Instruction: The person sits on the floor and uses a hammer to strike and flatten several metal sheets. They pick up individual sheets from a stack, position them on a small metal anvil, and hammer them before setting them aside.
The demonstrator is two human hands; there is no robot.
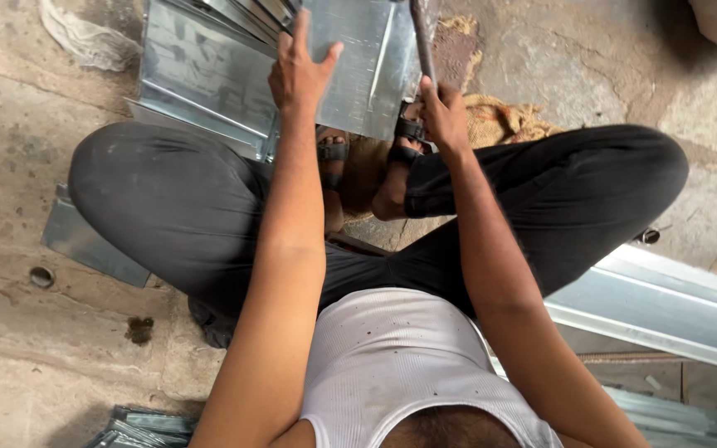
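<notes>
Sheet-metal piece (358,66), a folded galvanised panel, sits at the top centre of the frame, propped in front of my crossed legs and above my sandalled feet (334,153). My left hand (299,70) lies flat on its face with the fingers spread, the thumb hooked over the near edge, pressing rather than pinching. My right hand (443,112) is curled shut around a dark metal rod (421,41) that rises along the panel's right edge and runs out of the top of the frame; I cannot tell what its far end looks like.

I judge the step in hand to be steadying the panel while the rod is brought to bear on its folded edge. The next move, as I read it, calls for firm downward pressure from the flat hand so the thin sheet does not skid or ring, and a controlled, short motion of the rod close to the fold.

The panel is smooth, dull-bright and sharply creased, with thin edges that could cut. More folded sheets (201,75) of the same grey metal lean at upper left, long profiles (657,307) lie at lower right, and a stack (147,425) shows at the bottom left. Coarse burlap (499,120) is bunched under the feet, on a rough, stained concrete floor (26,166).
</notes>
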